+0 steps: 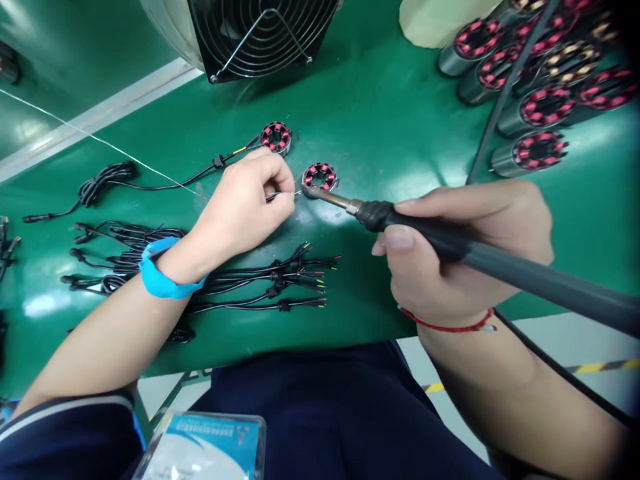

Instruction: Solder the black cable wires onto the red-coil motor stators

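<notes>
My left hand [250,197] is closed in a pinch on thin silvery solder wire [100,139], whose end reaches toward a motor stator [320,175] with red windings. A short dark piece also shows at those fingertips; I cannot make out what it is. My right hand [470,233] is wrapped around a soldering iron [377,216]. Its tip meets the near-left rim of the stator, beside the solder end. Just behind my left hand lies a second stator [276,137], joined to a black cable [165,187] that runs left to a coiled bundle.
Several black cables [245,307] with bare coloured ends lie in front of my left hand. A fan [265,37] stands at the back. Several stators in metal sleeves [510,160] stand at the right, with the dark iron cord [500,100] crossing before them.
</notes>
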Demonstrator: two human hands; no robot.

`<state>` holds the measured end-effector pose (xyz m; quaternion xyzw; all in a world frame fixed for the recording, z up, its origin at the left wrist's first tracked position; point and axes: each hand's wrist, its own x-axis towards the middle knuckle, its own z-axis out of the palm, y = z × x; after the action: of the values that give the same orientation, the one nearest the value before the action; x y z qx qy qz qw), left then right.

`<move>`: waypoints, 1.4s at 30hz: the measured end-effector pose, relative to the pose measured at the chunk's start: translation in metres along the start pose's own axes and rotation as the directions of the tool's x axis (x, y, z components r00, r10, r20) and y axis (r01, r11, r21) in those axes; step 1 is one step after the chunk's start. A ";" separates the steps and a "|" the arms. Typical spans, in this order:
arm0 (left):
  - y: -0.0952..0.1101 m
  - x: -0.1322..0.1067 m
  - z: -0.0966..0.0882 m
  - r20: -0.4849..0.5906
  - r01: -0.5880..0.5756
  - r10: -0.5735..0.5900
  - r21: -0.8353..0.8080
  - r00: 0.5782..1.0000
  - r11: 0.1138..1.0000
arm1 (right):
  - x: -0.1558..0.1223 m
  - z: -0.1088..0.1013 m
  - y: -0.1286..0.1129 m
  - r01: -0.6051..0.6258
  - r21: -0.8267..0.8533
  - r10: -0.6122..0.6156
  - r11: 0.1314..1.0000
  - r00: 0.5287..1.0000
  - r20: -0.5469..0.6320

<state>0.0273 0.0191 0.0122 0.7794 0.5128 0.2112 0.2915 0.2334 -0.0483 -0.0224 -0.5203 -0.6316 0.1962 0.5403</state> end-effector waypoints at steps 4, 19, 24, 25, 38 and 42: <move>0.000 0.000 0.001 0.001 0.011 -0.011 -0.004 1.000 1.000 | 0.000 -0.002 -0.005 -0.047 -0.035 0.047 0.998 0.999 0.020; 0.000 0.001 0.002 -0.019 0.013 -0.013 0.014 1.000 1.000 | -0.003 -0.004 -0.004 -0.064 -0.081 0.073 0.995 0.991 0.111; 0.000 0.001 0.002 -0.014 0.006 -0.006 0.017 1.000 1.000 | -0.005 -0.006 -0.005 -0.045 -0.135 0.061 0.990 0.992 0.112; 0.000 0.001 0.002 -0.015 0.005 -0.005 0.018 1.000 1.000 | -0.005 -0.006 -0.005 -0.037 -0.127 0.051 0.991 0.992 0.115; 0.000 0.001 0.002 -0.027 0.015 -0.015 -0.007 1.000 1.000 | 0.011 -0.004 -0.013 0.059 -0.155 -0.040 0.986 0.991 0.128; 0.000 0.001 0.001 -0.017 0.013 -0.014 -0.017 1.000 1.000 | 0.007 -0.005 -0.012 -0.005 -0.104 0.010 0.995 0.999 0.040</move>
<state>0.0282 0.0198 0.0111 0.7716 0.5186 0.2202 0.2953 0.2332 -0.0485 -0.0080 -0.5461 -0.6498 0.1754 0.4988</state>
